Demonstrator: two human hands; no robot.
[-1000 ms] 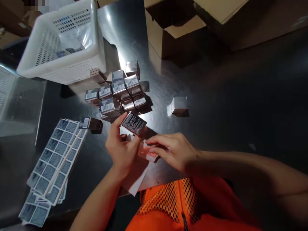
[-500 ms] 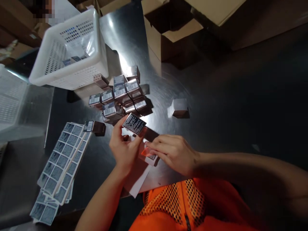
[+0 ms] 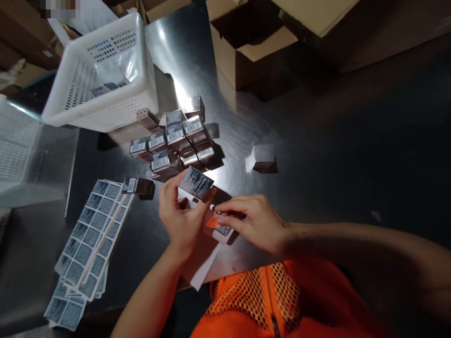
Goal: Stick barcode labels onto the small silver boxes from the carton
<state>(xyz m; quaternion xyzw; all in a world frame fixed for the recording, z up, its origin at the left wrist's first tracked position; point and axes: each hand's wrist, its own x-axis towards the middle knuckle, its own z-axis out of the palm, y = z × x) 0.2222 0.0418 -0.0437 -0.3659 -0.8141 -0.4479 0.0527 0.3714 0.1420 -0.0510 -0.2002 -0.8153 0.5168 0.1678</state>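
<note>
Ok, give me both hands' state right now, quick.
Left hand: closed on a small box, held above the metal table.
Right hand: fingers pinched at a label sheet; firm grip cannot be told.

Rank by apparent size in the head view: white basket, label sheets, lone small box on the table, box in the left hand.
1. white basket
2. label sheets
3. and 4. lone small box and box in the left hand: look alike; the held one is nearer the camera, so unranked.
</note>
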